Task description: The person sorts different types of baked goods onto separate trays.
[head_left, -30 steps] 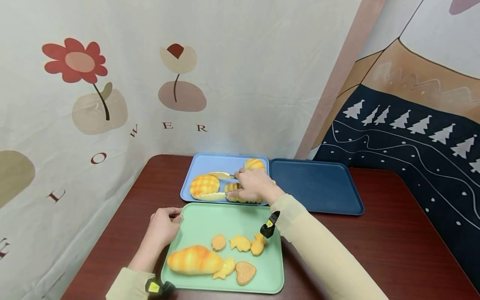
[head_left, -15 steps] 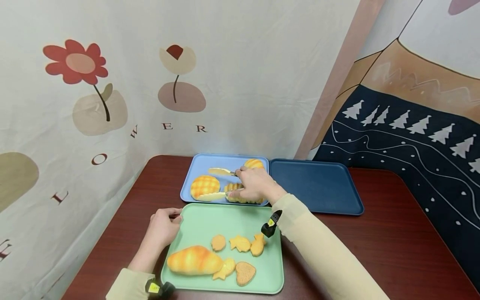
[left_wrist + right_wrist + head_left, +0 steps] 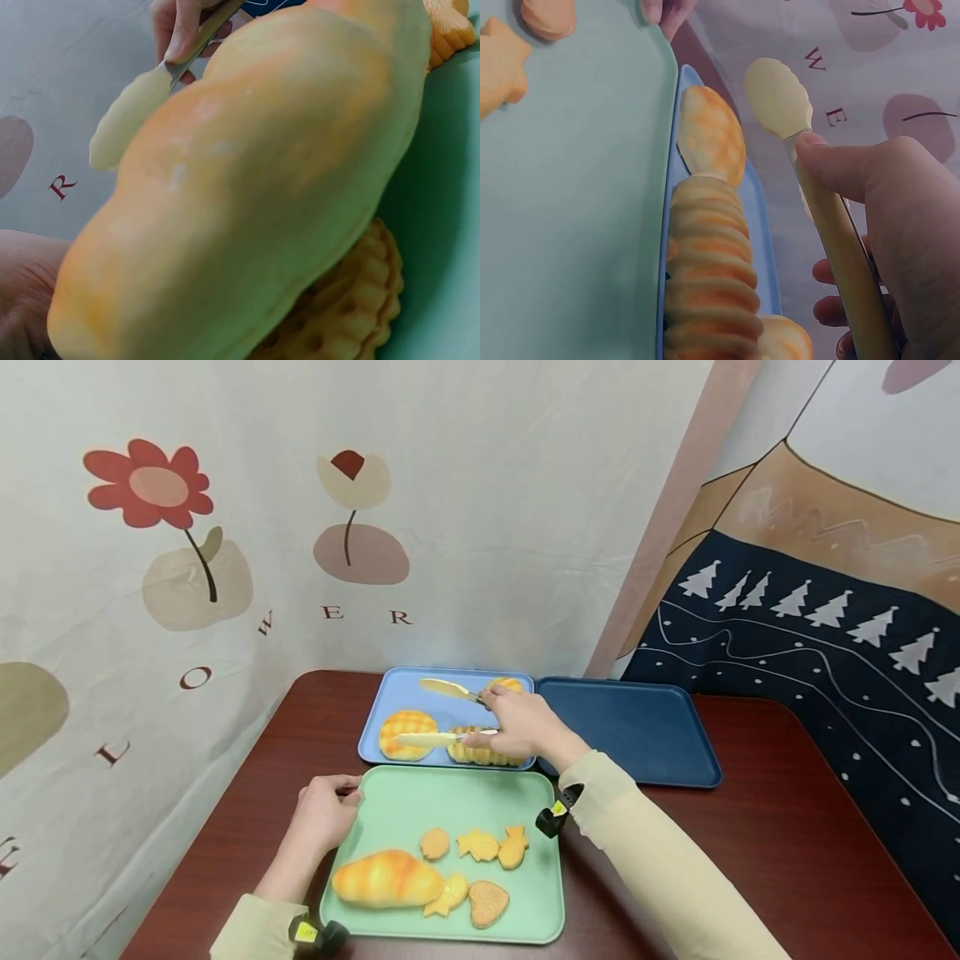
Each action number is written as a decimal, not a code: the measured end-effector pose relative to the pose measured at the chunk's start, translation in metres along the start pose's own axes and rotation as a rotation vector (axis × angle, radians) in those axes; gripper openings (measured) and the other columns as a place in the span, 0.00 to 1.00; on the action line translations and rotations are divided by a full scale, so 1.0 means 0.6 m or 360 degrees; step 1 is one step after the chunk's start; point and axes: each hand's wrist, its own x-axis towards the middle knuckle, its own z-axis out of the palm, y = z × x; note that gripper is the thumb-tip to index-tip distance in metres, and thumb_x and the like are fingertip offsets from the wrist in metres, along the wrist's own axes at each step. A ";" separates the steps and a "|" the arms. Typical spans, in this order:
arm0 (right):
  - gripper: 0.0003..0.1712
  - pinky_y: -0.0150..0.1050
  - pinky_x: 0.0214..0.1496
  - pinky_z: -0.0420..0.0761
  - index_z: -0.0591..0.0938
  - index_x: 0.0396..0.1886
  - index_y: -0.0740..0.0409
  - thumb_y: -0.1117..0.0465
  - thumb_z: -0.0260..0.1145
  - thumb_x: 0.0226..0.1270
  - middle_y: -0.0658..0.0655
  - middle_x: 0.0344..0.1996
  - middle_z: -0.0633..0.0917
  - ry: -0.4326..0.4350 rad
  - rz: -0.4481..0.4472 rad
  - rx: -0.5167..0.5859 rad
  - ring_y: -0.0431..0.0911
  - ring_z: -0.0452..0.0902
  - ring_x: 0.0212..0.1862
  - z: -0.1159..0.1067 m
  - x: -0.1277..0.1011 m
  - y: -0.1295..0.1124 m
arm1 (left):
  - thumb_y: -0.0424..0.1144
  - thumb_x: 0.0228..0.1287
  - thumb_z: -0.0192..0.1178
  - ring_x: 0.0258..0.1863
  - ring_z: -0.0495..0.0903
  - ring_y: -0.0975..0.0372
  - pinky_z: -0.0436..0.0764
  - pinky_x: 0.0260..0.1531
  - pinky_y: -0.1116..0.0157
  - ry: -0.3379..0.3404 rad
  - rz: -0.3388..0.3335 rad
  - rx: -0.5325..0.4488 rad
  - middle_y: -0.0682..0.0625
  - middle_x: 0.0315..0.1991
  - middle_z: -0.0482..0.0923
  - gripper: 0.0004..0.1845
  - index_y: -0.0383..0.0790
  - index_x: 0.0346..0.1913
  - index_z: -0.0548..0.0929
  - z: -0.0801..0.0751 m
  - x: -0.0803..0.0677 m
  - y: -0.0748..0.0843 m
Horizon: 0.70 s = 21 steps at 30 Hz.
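Note:
My right hand [image 3: 517, 727] grips cream-coloured tongs [image 3: 438, 714] over the light blue tray [image 3: 393, 689]; their two arms are spread, one tip [image 3: 438, 687] high, the other [image 3: 416, 739] low. In the right wrist view the tongs [image 3: 780, 97] run under my thumb. On that tray lie a round checkered bun [image 3: 407, 733], a ridged long bread [image 3: 480, 753] and another bun [image 3: 508, 684] behind my hand. My left hand [image 3: 326, 810] holds the green tray's left rim [image 3: 362, 793]. The green tray carries a long loaf [image 3: 386, 878] and several cookies [image 3: 480, 845].
A dark blue tray [image 3: 630, 731] lies right of the light blue one on the dark red table [image 3: 787, 827]. Patterned cloth walls stand close behind and on both sides. In the left wrist view the loaf [image 3: 247, 180] fills most of the picture.
My right hand has lifted the tongs a little off the light blue tray, and their arms have spread wider. The left hand stays on the green tray's rim.

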 end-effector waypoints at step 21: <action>0.55 0.54 0.58 0.82 0.70 0.80 0.60 0.24 0.63 0.69 0.63 0.74 0.73 0.0041 -0.0055 0.0084 0.55 0.84 0.57 -0.013 -0.123 -0.014 | 0.31 0.74 0.62 0.48 0.84 0.45 0.82 0.37 0.58 -0.0006 0.0003 0.0013 0.37 0.48 0.89 0.16 0.28 0.59 0.87 -0.001 0.003 -0.003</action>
